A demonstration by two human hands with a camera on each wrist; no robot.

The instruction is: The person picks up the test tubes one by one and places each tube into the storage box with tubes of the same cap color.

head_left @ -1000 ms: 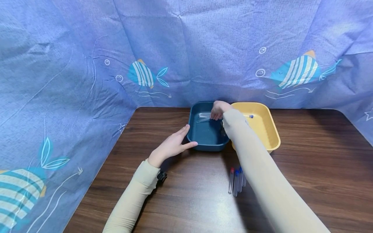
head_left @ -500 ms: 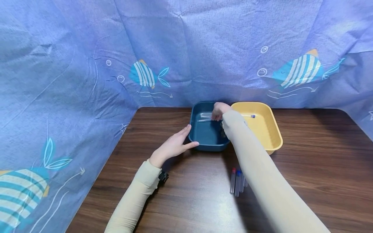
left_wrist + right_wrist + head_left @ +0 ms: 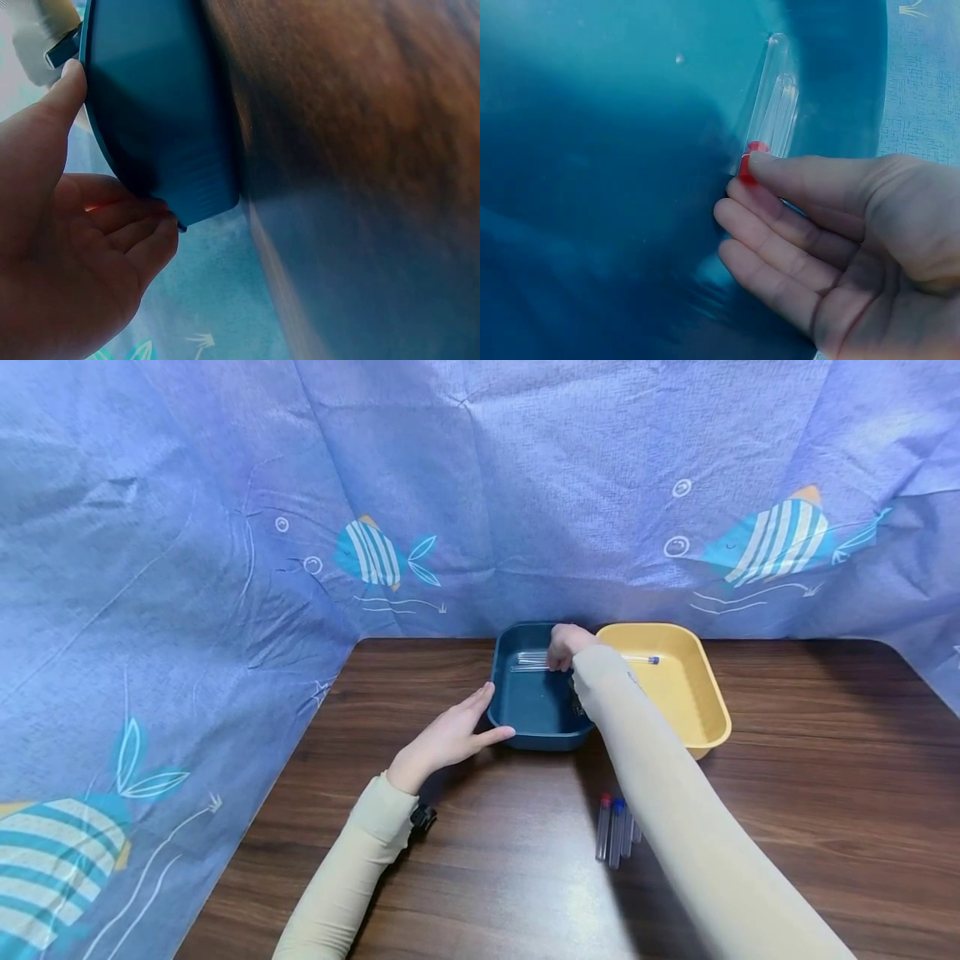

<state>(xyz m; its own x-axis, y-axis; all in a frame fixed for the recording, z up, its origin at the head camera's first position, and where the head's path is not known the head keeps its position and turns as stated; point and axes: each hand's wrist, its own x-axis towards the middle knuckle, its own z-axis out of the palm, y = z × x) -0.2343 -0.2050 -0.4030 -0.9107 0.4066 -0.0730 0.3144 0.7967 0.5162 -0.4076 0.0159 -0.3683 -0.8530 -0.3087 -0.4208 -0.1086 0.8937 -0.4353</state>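
Inside the dark blue bin (image 3: 536,706), my right hand (image 3: 564,647) pinches the red cap (image 3: 748,169) of a clear test tube (image 3: 769,90) between thumb and index finger. Alongside it in the bin lies at least one more clear tube (image 3: 786,112), its cap end hidden by the hand. My left hand (image 3: 450,731) rests against the bin's near left corner, fingers extended and thumb spread; the left wrist view shows the thumb and fingertips touching the rim (image 3: 94,120).
Right of the blue bin stands a yellow bin (image 3: 686,693), where a blue-capped tube (image 3: 648,659) shows past the sleeve. Several capped tubes (image 3: 615,831), red and blue, lie on the wooden table (image 3: 487,877) beside the right forearm. A patterned cloth (image 3: 525,485) hangs behind.
The test tube in my right hand has turned from a slant to lie nearly parallel with the tubes beside it. Both hands stay almost in place; the head view shifts slightly.
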